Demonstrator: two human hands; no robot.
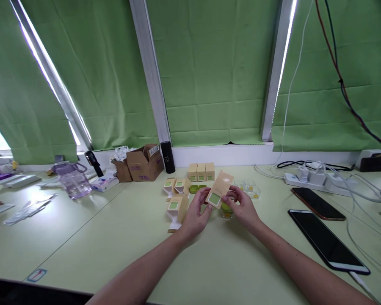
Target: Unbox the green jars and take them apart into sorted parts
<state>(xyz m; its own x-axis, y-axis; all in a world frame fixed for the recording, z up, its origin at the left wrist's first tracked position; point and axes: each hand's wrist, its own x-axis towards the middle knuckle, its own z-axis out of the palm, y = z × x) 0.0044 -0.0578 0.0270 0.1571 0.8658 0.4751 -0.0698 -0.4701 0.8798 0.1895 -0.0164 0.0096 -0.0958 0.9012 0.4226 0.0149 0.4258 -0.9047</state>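
Both hands hold one flat tan carton point(222, 185) with a green window, tilted above the table. My left hand point(197, 213) grips its lower left edge, and my right hand point(242, 206) pinches its right edge. Under the carton, beside my right hand, stands a small clear jar with a green lid point(226, 209). Open tan boxes with white flaps point(177, 207) stand left of my left hand. Behind them, three closed tan boxes point(201, 172) form a row. Green lids point(197, 188) lie in front of that row. Clear jars point(249, 187) sit behind my right hand.
Two phones point(327, 239) point(317, 203) lie at the right, near a power strip point(316, 181) with tangled white cables. At the back left are a cardboard box point(145, 164), a black cylinder point(167, 157) and a purple bottle point(72, 180).
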